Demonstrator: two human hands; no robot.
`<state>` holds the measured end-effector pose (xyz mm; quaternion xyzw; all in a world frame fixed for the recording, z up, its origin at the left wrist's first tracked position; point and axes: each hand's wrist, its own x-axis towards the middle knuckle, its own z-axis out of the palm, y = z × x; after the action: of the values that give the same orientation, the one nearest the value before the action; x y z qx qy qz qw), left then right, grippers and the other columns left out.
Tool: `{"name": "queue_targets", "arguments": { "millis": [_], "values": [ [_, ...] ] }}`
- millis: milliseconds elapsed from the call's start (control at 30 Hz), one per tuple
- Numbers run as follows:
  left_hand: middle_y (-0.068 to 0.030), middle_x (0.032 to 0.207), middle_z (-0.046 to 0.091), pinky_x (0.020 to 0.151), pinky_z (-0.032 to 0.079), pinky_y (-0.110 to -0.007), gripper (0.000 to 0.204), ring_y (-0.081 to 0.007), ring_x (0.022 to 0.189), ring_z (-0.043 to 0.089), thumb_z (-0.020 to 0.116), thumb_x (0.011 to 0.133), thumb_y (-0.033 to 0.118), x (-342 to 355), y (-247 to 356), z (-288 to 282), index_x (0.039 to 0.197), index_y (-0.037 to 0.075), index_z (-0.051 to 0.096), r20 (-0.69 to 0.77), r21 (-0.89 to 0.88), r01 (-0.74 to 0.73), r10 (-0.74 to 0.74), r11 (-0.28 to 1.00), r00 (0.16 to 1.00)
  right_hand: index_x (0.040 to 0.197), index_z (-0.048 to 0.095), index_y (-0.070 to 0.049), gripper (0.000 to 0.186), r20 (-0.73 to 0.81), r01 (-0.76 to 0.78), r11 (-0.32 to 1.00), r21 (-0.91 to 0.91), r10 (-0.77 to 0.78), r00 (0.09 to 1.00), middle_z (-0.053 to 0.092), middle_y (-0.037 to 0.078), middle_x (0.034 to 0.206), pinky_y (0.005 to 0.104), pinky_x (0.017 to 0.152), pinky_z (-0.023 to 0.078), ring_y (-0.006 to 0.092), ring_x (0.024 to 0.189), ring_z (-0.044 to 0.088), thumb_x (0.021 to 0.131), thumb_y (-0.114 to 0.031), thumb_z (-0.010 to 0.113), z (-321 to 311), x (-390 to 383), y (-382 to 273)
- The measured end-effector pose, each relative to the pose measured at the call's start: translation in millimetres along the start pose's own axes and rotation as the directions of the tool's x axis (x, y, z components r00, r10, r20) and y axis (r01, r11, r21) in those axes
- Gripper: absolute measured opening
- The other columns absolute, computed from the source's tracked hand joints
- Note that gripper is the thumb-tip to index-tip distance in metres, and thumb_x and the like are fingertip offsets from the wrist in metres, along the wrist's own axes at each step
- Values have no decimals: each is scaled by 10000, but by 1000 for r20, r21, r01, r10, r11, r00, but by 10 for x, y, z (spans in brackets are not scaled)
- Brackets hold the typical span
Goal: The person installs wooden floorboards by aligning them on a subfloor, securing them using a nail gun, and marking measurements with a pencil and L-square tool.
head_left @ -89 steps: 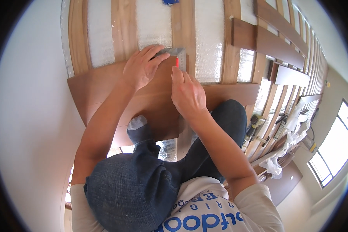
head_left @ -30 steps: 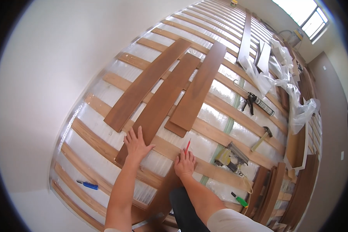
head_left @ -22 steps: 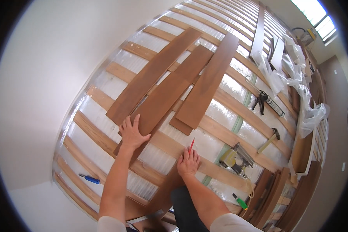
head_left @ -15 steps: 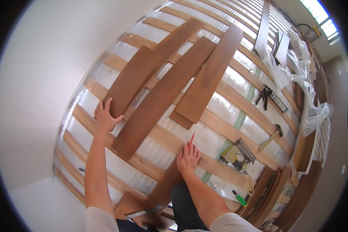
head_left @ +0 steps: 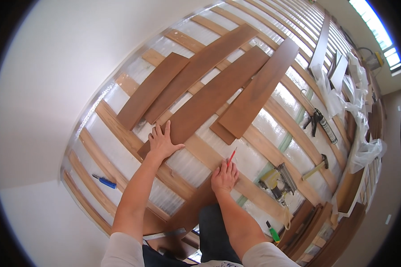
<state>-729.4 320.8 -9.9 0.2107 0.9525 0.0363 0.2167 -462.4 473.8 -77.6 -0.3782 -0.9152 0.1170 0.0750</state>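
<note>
My left hand (head_left: 161,143), fingers spread, lies on the near end of a long brown floorboard (head_left: 205,100). To its left are a short floorboard (head_left: 152,91) and a longer one (head_left: 202,71), side by side. My right hand (head_left: 225,177) holds a red pencil (head_left: 231,156) with its tip pointing away from me. That hand rests at the far end of another floorboard (head_left: 192,209) near my legs. A metal square (head_left: 165,234) lies across the boards by my lap. Two overlapping floorboards (head_left: 259,91) lie right of the middle one.
Wooden battens (head_left: 254,147) run over silvery sheeting. At right lie a nail gun (head_left: 278,182), a hammer (head_left: 316,168), a caulking gun (head_left: 321,124), a green-handled tool (head_left: 273,232) and stacked boards (head_left: 309,229). A blue utility knife (head_left: 104,181) lies at left, near the white wall (head_left: 44,111).
My left hand has left the short floorboard and moved right onto the long middle one. The short board now lies beside the longer board it overlapped. The view has shifted; my right hand keeps the pencil.
</note>
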Motion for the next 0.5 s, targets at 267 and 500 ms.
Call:
{"name": "queue_targets", "arguments": {
  "millis": [267,500],
  "values": [
    [-304,1631,336,1236,306,-597,1216,-461,1488,402,859,753,638,-491,-494,-418,1708,169,271,-82,77,18,-12,997,997,1428,619,-99,470,-23,11,1000,2,-11,1000,595,137,1543,548,1255,302,370,1470,466,1010,-313,599,-9,-34,71],
    [-291,1527,422,1210,340,-595,1232,-465,1448,428,925,701,552,-2315,-1699,-252,1682,137,305,-32,90,65,-62,994,998,1394,647,-87,430,-83,50,998,-44,-54,995,635,162,1497,543,1214,359,383,1434,520,1023,-296,591,145,-73,39]
  ]
}}
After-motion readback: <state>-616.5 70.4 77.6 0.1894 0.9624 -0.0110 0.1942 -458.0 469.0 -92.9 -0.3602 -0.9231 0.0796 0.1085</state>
